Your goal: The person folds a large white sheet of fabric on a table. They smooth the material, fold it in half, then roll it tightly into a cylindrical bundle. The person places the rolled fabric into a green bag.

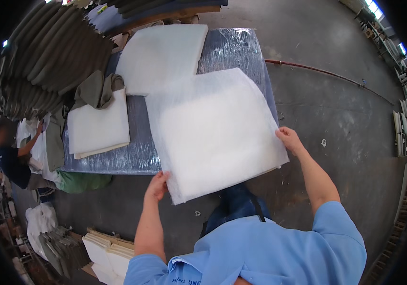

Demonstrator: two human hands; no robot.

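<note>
Left hand: the person's bare left hand (157,186), at the lower centre of the frame, has thumb and fingers pinched together on the left edge of a thin, fluffy white fibre sheet (154,111), near its lower left corner.
Right hand: the bare right hand (289,139), right of centre, is clamped in the same way on the sheet's right edge, above its lower right corner.
Fibre sheet: in the middle of the frame, lying with a thicker, brighter white square pad (218,142); its lower edge reaches past the table toward the wearer's light blue shirt (279,251).
Table: a blue-grey surface under shiny clear film (232,47), upper centre.
White slab: a thick, pale slab with a curved left side (165,54) lies on the table at upper centre, partly overlapped by the sheet.
Folded pile: white folded padding (99,124), left of centre, with a crumpled olive-grey cloth (94,90) on top.
Upper left: a tall stack of dark olive-grey padded pieces (56,52).
Far left: a co-worker in a dark top (13,166), one hand at pale cloth.
Lower left: stacked white slabs with cream edges (106,254).
</note>
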